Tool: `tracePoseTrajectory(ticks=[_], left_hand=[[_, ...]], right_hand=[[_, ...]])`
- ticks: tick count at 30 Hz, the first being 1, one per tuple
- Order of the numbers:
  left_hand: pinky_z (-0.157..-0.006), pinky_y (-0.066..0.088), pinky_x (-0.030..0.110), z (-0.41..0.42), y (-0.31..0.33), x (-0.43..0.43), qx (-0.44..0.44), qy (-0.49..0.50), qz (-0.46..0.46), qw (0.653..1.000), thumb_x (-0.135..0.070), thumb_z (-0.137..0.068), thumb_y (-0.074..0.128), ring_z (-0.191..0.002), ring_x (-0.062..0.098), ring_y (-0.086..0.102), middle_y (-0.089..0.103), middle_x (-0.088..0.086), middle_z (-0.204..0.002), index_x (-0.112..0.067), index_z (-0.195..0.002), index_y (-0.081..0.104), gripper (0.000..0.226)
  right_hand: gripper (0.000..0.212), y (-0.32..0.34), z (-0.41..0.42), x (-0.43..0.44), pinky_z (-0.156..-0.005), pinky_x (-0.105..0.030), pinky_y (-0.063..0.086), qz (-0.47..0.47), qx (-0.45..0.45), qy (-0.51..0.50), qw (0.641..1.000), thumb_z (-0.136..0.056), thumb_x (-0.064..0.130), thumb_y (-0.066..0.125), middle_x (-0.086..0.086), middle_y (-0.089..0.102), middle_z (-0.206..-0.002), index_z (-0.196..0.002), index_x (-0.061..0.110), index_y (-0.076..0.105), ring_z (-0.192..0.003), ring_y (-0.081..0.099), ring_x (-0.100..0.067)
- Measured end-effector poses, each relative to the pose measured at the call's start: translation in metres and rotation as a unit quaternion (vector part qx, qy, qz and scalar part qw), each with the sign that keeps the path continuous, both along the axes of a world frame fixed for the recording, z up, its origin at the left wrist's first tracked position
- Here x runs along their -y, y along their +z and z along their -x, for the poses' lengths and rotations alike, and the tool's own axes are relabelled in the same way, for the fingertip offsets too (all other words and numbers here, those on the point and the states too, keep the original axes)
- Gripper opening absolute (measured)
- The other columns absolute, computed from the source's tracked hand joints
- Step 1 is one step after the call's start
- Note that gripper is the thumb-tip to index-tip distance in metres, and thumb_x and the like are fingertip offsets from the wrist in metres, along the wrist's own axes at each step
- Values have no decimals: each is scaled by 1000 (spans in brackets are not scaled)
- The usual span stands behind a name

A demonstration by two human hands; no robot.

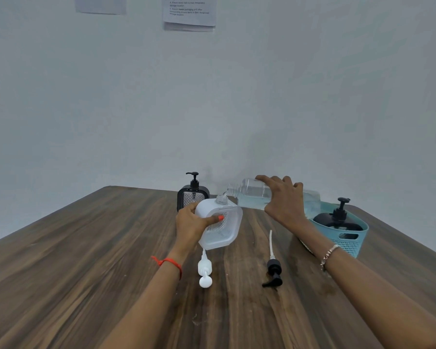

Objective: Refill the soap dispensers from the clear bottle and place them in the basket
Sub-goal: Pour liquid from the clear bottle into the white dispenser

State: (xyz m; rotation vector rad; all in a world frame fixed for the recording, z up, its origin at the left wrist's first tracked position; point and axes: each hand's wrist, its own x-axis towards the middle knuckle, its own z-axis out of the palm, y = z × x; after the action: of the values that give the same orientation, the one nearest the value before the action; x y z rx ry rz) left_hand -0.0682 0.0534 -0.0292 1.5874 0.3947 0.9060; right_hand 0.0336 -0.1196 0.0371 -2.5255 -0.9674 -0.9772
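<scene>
My left hand [190, 224] grips a white square soap dispenser [224, 227], tilted, with its neck uncapped. My right hand [283, 200] holds the clear bottle [252, 192] tipped nearly on its side, its mouth right at the dispenser's neck; pale liquid lies in the bottle. The white pump [204, 269] lies on the table just below the dispenser. A black pump with a white tube [273, 269] lies to its right. A black dispenser [193, 193] stands behind my left hand. Another black dispenser [337, 220] sits in the teal basket [350, 244] at the right.
The wooden table [86, 273] meets a pale wall at its far edge. Paper sheets [189, 13] hang high on the wall. The basket stands near the table's right edge.
</scene>
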Motion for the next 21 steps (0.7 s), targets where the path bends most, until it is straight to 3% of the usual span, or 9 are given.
tracePoseTrajectory(ticks=[6,13,21], left_hand=[[-58,50,16,2,0,1,-1,-4,6,1000,-11,-58,88,-72,10,62,65,-4,-83,-12,-96,65,45],[-69,55,27,0,-3,0,-2,0,11,1000,-12,-56,88,-81,18,64,67,4,-93,-10,-102,66,51],[-77,57,39,2,-3,0,5,0,17,1000,-12,-56,89,-82,21,65,69,3,-88,-15,-90,65,42]], right_hand=[[63,0,2,1,-87,-40,31,-1,0,5,1000,-74,12,56,-3,59,-119,-133,30,43,-106,48,-28],[63,0,4,2,-89,-41,30,7,0,0,1000,-74,13,57,-2,59,-120,-134,30,42,-107,47,-27],[65,1,5,3,-89,-41,30,6,3,1,1000,-73,11,56,-1,59,-119,-133,31,43,-106,47,-27]])
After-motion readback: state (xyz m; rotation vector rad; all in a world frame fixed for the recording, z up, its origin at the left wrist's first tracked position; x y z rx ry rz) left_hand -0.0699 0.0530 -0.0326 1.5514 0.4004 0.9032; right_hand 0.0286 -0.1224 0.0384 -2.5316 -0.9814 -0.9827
